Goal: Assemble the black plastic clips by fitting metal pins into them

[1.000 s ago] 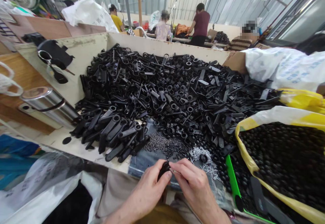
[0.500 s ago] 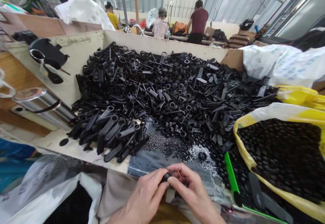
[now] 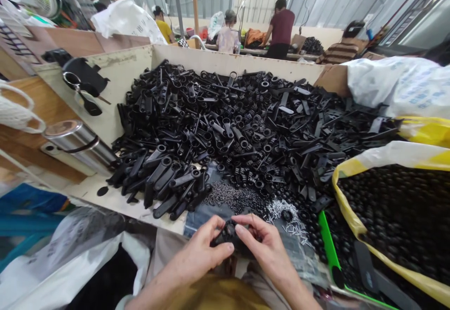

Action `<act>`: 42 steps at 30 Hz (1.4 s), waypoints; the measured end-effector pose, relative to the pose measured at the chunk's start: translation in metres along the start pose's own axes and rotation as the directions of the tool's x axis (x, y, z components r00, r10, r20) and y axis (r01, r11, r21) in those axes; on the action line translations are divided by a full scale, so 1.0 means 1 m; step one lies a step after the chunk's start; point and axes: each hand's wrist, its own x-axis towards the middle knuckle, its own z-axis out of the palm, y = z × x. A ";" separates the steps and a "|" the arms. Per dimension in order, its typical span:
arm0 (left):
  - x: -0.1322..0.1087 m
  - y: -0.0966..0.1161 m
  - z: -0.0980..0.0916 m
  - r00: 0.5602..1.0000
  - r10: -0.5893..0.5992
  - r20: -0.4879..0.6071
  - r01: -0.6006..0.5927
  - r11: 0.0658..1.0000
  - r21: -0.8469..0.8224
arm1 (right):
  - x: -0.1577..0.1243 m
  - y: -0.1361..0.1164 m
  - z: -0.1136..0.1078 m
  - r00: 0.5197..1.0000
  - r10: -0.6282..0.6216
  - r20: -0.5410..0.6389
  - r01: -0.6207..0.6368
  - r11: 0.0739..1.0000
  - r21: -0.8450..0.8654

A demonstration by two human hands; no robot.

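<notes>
left hand (image 3: 202, 251), right hand (image 3: 262, 247), black part (image 3: 227, 232) pinched between

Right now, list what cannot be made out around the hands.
Head view throughout.
Shape of the black part: mostly hidden by fingers of the left hand and right hand.
The silver pins: too small to identify.
The yellow bag: cut off by the right edge.
The green tray: cut off by the bottom edge.

steel flask (image 3: 72, 137) left | yellow bag (image 3: 356, 165) right | co-workers (image 3: 280, 26) behind
</notes>
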 end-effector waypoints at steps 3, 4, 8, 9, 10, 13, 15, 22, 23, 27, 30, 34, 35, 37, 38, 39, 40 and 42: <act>0.000 0.004 0.003 0.996 -0.027 0.088 0.036 0.995 -0.098 | 0.001 -0.002 0.000 0.999 0.020 0.028 -0.020 1.000 0.003; 0.000 0.005 0.004 0.995 -0.021 0.102 0.032 0.994 -0.107 | 0.001 -0.002 0.001 0.999 0.021 0.037 -0.022 1.000 0.006; -0.003 0.003 0.004 0.996 -0.045 0.082 0.055 0.991 -0.123 | 0.001 -0.002 0.003 0.998 0.024 0.054 -0.025 0.999 0.021; -0.003 0.000 0.004 0.996 -0.062 0.060 0.069 0.990 -0.121 | 0.000 -0.001 0.003 0.998 0.020 0.055 -0.020 1.000 0.011; -0.003 -0.004 0.003 0.997 -0.074 0.031 0.077 0.990 -0.116 | -0.001 0.000 0.002 0.998 0.012 0.059 -0.011 1.000 -0.011; -0.001 -0.017 -0.001 0.997 -0.027 -0.076 0.023 0.998 -0.056 | -0.006 0.006 -0.005 0.996 -0.031 0.089 0.043 0.990 -0.137; 0.003 -0.022 -0.004 0.986 0.058 -0.156 -0.055 0.998 0.025 | -0.009 0.009 -0.012 0.993 -0.073 0.091 0.093 0.969 -0.231; 0.019 -0.001 -0.016 0.854 0.260 -0.450 -0.006 0.870 0.493 | 0.004 0.015 -0.023 0.969 -0.240 0.057 0.236 0.830 -0.506; 0.019 0.003 -0.017 0.840 0.267 -0.472 0.016 0.858 0.513 | 0.009 0.014 -0.020 0.967 -0.247 0.069 0.245 0.809 -0.534; 0.024 0.015 -0.012 0.823 0.313 -0.473 0.051 0.790 0.611 | 0.031 0.005 -0.004 0.962 -0.238 0.135 0.266 0.708 -0.654; 0.027 0.012 -0.007 0.818 0.336 -0.466 0.058 0.759 0.648 | 0.048 -0.002 0.006 0.957 -0.236 0.165 0.283 0.654 -0.701; 0.025 0.002 -0.011 0.795 0.356 -0.492 0.065 0.756 0.652 | 0.059 -0.004 0.015 0.947 -0.238 0.214 0.316 0.586 -0.746; 0.023 -0.001 -0.013 0.789 0.362 -0.496 0.061 0.758 0.650 | 0.059 -0.004 0.016 0.943 -0.237 0.234 0.330 0.569 -0.753; 0.018 -0.007 -0.018 0.781 0.376 -0.499 0.047 0.762 0.646 | 0.055 -0.002 0.017 0.932 -0.235 0.276 0.361 0.543 -0.758; 0.016 -0.009 -0.020 0.778 0.384 -0.497 0.037 0.762 0.647 | 0.052 -0.001 0.017 0.927 -0.232 0.296 0.376 0.535 -0.757; 0.015 -0.010 -0.021 0.775 0.394 -0.493 0.026 0.760 0.649 | 0.047 0.001 0.016 0.921 -0.230 0.316 0.391 0.528 -0.754; 0.013 -0.011 -0.021 0.774 0.406 -0.486 0.014 0.756 0.654 | 0.042 0.002 0.015 0.914 -0.236 0.330 0.406 0.521 -0.751; 0.012 -0.011 -0.021 0.775 0.436 -0.457 -0.022 0.742 0.670 | 0.032 0.006 0.010 0.900 -0.276 0.337 0.434 0.506 -0.746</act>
